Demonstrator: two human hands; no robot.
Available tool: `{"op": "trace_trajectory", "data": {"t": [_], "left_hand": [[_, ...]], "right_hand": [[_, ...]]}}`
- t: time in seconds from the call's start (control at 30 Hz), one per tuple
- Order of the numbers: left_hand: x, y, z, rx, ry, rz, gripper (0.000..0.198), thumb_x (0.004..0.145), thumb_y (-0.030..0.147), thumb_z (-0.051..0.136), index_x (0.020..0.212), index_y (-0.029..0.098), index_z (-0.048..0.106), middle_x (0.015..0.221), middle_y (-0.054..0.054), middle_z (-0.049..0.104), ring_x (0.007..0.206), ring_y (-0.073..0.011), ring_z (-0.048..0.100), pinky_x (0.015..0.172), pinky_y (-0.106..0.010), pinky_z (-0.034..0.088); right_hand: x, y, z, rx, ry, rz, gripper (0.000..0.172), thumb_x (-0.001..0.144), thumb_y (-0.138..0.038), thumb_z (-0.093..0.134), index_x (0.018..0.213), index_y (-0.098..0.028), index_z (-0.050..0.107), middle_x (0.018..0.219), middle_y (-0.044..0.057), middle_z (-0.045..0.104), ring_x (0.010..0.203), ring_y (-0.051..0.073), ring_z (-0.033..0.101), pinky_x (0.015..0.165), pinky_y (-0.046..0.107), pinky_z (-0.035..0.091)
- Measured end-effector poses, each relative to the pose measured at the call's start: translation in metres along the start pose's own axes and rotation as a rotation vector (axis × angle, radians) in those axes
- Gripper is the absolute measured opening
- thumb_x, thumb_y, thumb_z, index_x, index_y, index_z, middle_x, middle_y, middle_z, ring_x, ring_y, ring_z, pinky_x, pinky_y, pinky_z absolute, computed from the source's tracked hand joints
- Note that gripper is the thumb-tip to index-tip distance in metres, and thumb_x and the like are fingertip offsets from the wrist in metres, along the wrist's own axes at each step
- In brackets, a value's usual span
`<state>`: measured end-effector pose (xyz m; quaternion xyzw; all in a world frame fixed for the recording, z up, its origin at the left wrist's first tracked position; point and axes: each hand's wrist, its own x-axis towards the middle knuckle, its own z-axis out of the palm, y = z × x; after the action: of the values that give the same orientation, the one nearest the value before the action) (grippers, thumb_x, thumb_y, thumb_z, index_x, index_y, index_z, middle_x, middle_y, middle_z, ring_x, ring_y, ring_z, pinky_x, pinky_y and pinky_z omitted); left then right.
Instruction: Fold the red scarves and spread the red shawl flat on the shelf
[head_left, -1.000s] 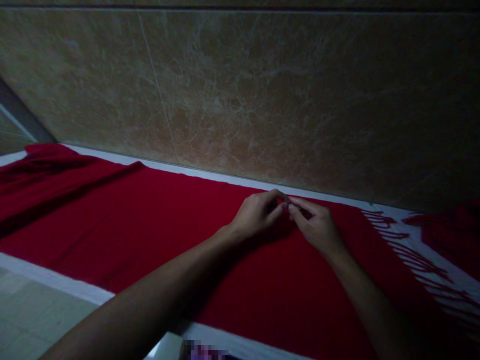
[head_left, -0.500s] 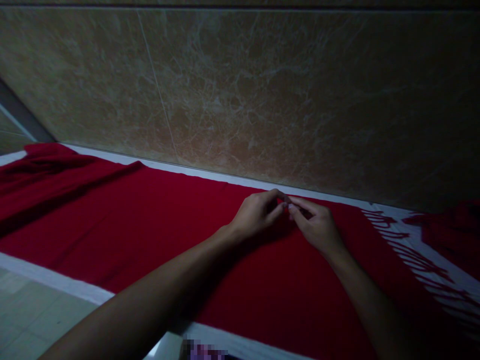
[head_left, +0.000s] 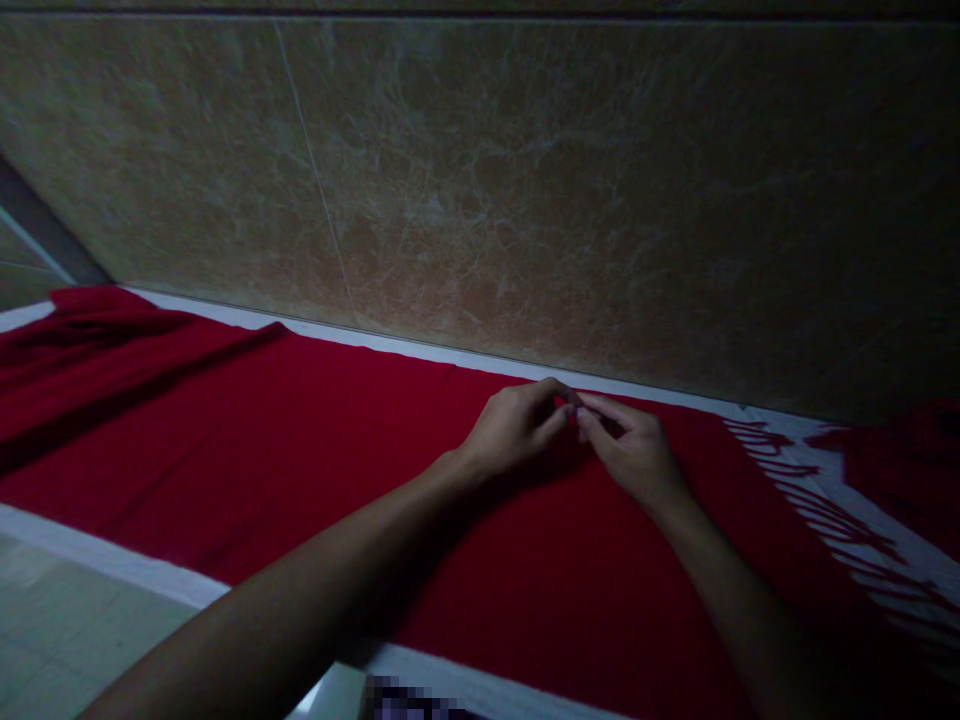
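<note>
A long red scarf [head_left: 337, 430] with a fringed right end lies spread along a white surface [head_left: 112, 545]. Over its far edge, right of the middle, my left hand [head_left: 517, 425] and my right hand [head_left: 630, 445] meet at the fingertips. Thumb and forefinger of each are pinched together. Whatever sits between the fingertips is too small and dark to make out. The fringe [head_left: 825, 510] hangs loose to the right of my right hand. At the left end the cloth is bunched in folds.
A brown marbled tile wall [head_left: 480, 180] rises right behind the white surface. More red cloth [head_left: 907, 470] lies at the far right. Pale floor tiles [head_left: 67, 620] show at lower left, and a pale box-like object [head_left: 341, 692] is at the bottom edge.
</note>
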<state>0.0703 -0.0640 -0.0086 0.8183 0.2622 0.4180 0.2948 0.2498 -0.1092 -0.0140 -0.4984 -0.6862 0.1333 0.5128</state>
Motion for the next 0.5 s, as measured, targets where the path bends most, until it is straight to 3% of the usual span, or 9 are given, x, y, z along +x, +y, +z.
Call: {"op": "trace_trajectory", "data": {"t": [0.27,0.5], "left_hand": [[-0.0002,-0.0010,0.0002,0.003,0.006,0.008,0.018,0.095,0.023,0.055,0.103,0.016,0.069,0.085,-0.003,0.072,0.069,-0.0121,0.057,0.065,-0.022,0.042],[-0.0007,-0.0035,0.0009,0.022,0.002,0.008,0.019,0.097,0.026,0.055,0.105,0.017,0.068,0.085,-0.002,0.071,0.069,-0.0118,0.057,0.065,-0.023,0.044]], "right_hand": [[0.0004,-0.0001,-0.0006,-0.012,-0.005,-0.012,0.032,0.089,-0.034,0.060,0.108,-0.017,0.079,0.069,0.002,0.073,0.059,0.017,0.066,0.059,0.030,0.056],[-0.0002,0.0014,0.0000,-0.018,0.000,-0.030,0.029,0.089,-0.032,0.060,0.107,-0.020,0.080,0.081,0.004,0.078,0.067,0.020,0.072,0.065,0.033,0.061]]}}
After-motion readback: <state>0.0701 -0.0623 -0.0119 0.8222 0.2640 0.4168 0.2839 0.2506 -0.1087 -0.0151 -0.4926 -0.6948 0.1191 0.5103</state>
